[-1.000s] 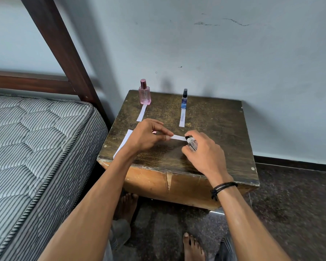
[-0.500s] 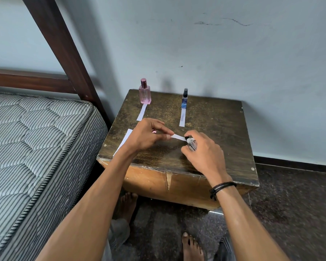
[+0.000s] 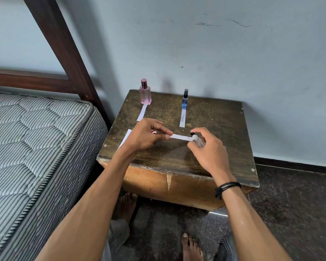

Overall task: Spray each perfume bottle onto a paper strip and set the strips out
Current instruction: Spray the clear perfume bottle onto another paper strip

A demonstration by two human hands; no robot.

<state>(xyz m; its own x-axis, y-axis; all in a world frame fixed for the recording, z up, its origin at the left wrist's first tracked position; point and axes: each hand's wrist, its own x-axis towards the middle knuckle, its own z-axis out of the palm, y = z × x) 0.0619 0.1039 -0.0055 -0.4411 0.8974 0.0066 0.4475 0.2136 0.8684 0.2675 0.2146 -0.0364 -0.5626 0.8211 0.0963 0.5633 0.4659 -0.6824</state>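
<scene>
My left hand [image 3: 149, 136] pinches one end of a white paper strip [image 3: 180, 137] above the wooden table [image 3: 218, 117]. My right hand [image 3: 207, 147] grips a small clear spray bottle [image 3: 198, 141] with a black nozzle, which points at the strip's other end. A pink perfume bottle [image 3: 145, 92] stands at the table's back left with a strip [image 3: 142, 112] lying in front of it. A slim blue bottle [image 3: 185, 99] stands to its right, also with a strip [image 3: 183, 117] before it.
More white paper [image 3: 125, 138] lies at the table's left edge, partly under my left wrist. A striped mattress [image 3: 36, 147] and dark bed frame [image 3: 64, 49] are on the left. The wall is right behind the table. My bare feet are on the dark floor below.
My right hand's fingers have lifted a little off the clear bottle's top, showing more of it. The strip and left hand stay where they were.
</scene>
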